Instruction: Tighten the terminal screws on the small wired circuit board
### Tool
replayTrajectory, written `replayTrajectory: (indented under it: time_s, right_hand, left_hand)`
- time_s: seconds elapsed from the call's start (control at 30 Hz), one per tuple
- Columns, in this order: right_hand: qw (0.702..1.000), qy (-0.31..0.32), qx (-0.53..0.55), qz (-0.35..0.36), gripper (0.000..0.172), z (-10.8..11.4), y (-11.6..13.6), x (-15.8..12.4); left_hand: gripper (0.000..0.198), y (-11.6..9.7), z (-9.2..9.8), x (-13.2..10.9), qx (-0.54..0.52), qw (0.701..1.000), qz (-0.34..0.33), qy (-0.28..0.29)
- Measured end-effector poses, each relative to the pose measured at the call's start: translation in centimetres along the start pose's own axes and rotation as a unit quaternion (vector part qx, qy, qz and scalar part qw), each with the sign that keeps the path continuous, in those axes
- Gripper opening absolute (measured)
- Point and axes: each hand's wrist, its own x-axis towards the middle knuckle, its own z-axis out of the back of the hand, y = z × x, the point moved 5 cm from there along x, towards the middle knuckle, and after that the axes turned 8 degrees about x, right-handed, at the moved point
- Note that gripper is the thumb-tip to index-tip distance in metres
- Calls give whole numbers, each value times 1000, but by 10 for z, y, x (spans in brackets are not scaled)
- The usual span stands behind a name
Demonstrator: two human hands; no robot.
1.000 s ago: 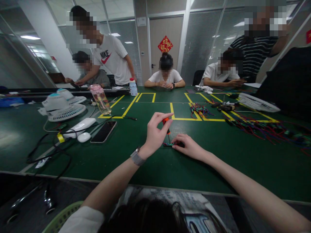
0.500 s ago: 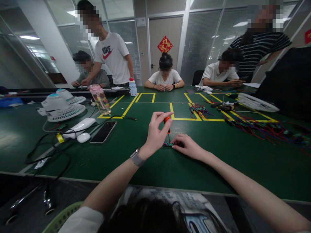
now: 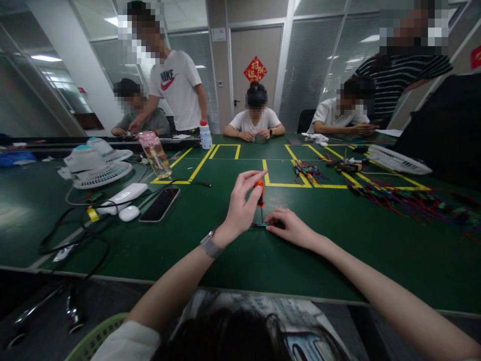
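Note:
My left hand (image 3: 243, 200) is closed around the orange and black handle of a screwdriver (image 3: 261, 195), thumb and fingers on its upper part. The screwdriver stands nearly upright, and its thin shaft reaches down to a small green circuit board (image 3: 259, 224) lying on the table. From the right, my right hand (image 3: 283, 224) pinches the near end of that board and keeps it against the table top. My fingers hide part of the board, and the exact spot where the screwdriver tip meets it is too small to make out.
On the green table (image 3: 210, 250), a phone (image 3: 160, 204), a white earbud case (image 3: 129, 213) and cables lie left. Fans (image 3: 97, 168) and a pink-lided bottle (image 3: 155, 155) stand beyond. Wired circuit boards (image 3: 310, 171) lie right. Several people are across the table.
The screwdriver handle has turned slightly in my left hand, and the thumb and fingers have shifted a little on it. My right hand and the board stay in place.

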Motion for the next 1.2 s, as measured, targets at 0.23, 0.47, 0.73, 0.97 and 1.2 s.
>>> replayTrajectory:
  time_s: [0.23, 0.47, 0.73, 0.97, 1.2]
  right_hand:
    - [1000, -3, 3, 0, 8, 0, -1, 0]
    - [1000, -2, 2, 1, 8, 0, -1, 0]
    - [1000, -2, 2, -2, 8, 0, -1, -1]
    - [1000, -2, 8, 2, 7, 0, 0, 0]
    - [1000, -4, 6, -2, 7, 0, -1, 0]
  left_hand:
    - [30, 3, -4, 0, -54, 998, 26, 12]
    - [37, -3, -6, -2, -8, 999, -3, 35]
    - [26, -3, -2, -1, 22, 1000, 2, -4]
    - [38, 4, -7, -2, -61, 997, 34, 31]
    - [17, -5, 5, -1, 83, 995, 17, -53]
